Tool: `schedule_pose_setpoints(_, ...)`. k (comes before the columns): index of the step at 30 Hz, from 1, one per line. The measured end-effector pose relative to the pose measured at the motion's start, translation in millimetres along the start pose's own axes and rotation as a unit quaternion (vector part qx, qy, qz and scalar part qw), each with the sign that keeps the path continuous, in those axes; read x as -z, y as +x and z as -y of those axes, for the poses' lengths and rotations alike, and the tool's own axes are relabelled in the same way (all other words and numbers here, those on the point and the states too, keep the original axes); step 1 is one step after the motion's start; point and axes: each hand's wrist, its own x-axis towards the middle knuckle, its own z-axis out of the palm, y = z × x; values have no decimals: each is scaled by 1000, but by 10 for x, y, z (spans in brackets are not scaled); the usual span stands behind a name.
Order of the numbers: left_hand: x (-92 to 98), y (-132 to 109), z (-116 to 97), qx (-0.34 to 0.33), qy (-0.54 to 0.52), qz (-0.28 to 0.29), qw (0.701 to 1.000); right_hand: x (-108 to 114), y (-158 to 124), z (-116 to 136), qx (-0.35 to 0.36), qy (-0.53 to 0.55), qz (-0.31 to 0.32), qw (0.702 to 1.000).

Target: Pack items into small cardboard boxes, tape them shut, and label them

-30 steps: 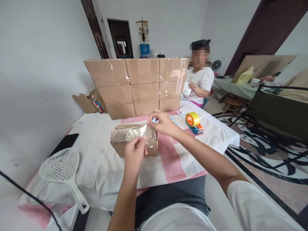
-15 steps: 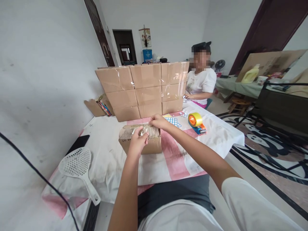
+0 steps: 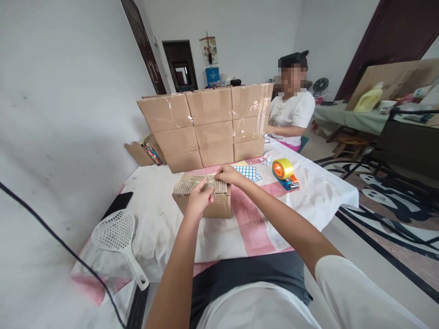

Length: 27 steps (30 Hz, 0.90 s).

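Observation:
A small cardboard box point(image 3: 219, 209) sits on the table in front of me, its top covered in dark lines that look like print or bare corrugation. Bits of clear, shiny tape show on that top. My left hand point(image 3: 200, 199) is closed on the near top edge, thumb lying over the top. At the far right of the top, my right hand point(image 3: 229, 175) is closed in a pinch; what its fingertips hold is too small to make out. A tape dispenser point(image 3: 286, 174) with a yellow roll stands to the right, apart from both hands.
Behind the box rises a wall of taped cardboard boxes point(image 3: 212, 128). A white slotted scoop point(image 3: 118, 233) and a dark flat object point(image 3: 118, 204) lie at left. A blue-patterned sheet point(image 3: 245, 173) lies beyond my right hand. Another person point(image 3: 291, 112) sits at the far right side.
My view has shifted slightly. The shiny film between my left thumb and finger shows less now, and the lined box top looks flatter. Both hands stay at the box.

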Motion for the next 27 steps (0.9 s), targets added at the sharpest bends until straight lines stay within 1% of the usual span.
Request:
schedule_pose_setpoints(5,61,-17,56,4,20,-12,1000,-63,-62,-6,22,-45,-33,998)
schedule_pose_setpoints(9,32,-101,134,1,11,-41,999,-157,-152,73,41,-94,-74,992)
schedule_pose_setpoints(11,-1,-132,192,-10,9,-59,998,-146,-137,88,33,-126,-112,985)
schedule_pose_setpoints(13,-28,-152,267,-44,9,-75,996,-58,-43,5,6,-163,-145,976)
schedule_pose_setpoints(15,-34,-169,355,-90,21,-94,991,98,109,-229,-40,-183,-146,971)
schedule_pose_setpoints(16,-27,-178,398,-110,37,-102,988,190,184,-404,-68,-183,-137,971)
schedule_pose_setpoints(18,7,-203,470,-133,84,-110,981,373,287,-831,-122,-179,-133,967)
schedule_pose_setpoints(21,73,-260,518,-139,140,-92,976,569,287,-1483,-179,-200,-161,950)
schedule_pose_setpoints(23,101,-309,523,-151,181,-90,968,616,236,-1809,-192,-215,-178,941)
schedule_pose_setpoints(24,106,-332,529,-174,213,-98,956,616,215,-1926,-192,-221,-184,938)
schedule_pose_setpoints(25,107,-351,542,-211,250,-110,938,602,203,-2013,-189,-226,-187,937)
schedule_pose_setpoints(27,101,-365,605,-311,321,-136,884,546,205,-2106,-177,-232,-187,938)
